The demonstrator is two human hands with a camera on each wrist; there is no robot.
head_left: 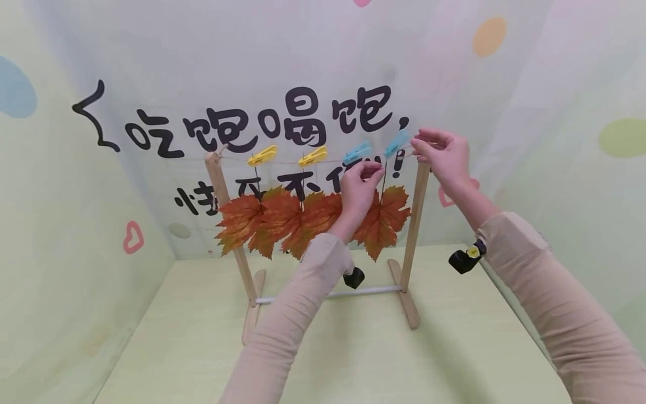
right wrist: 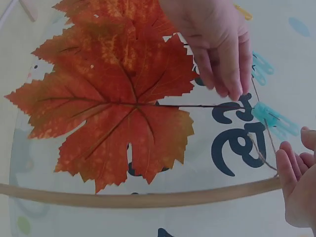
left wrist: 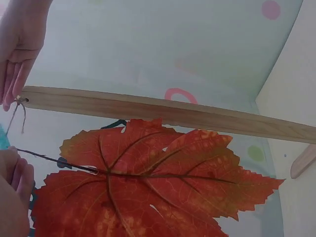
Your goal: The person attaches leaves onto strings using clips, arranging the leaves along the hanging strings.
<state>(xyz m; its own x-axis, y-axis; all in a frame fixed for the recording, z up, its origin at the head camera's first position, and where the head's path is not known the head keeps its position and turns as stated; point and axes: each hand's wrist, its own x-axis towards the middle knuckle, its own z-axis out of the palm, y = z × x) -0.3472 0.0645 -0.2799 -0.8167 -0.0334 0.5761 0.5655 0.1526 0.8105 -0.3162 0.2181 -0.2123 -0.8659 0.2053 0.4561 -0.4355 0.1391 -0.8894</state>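
Observation:
Several red-orange artificial maple leaves hang by their stems from a thin twine (head_left: 282, 163), clipped by two yellow clothespins (head_left: 313, 156) and two blue ones. At the right end, a blue clothespin (right wrist: 265, 114) grips the stem of the rightmost leaf (head_left: 383, 221). My left hand (head_left: 359, 191) is beside that stem, just below the clothespins, its thumb and fingers bent loosely with the fingertips close to the stem. Near the clothespin's outer end and the post top is my right hand (head_left: 446, 160), fingers relaxed and nothing between them.
The twine is tied between two wooden posts (head_left: 416, 224) of a stand with wooden feet (head_left: 404, 297) and a white crossbar (head_left: 365, 292). It stands on a pale table (head_left: 353, 359). Behind hangs a printed backdrop (head_left: 227, 50) with black lettering.

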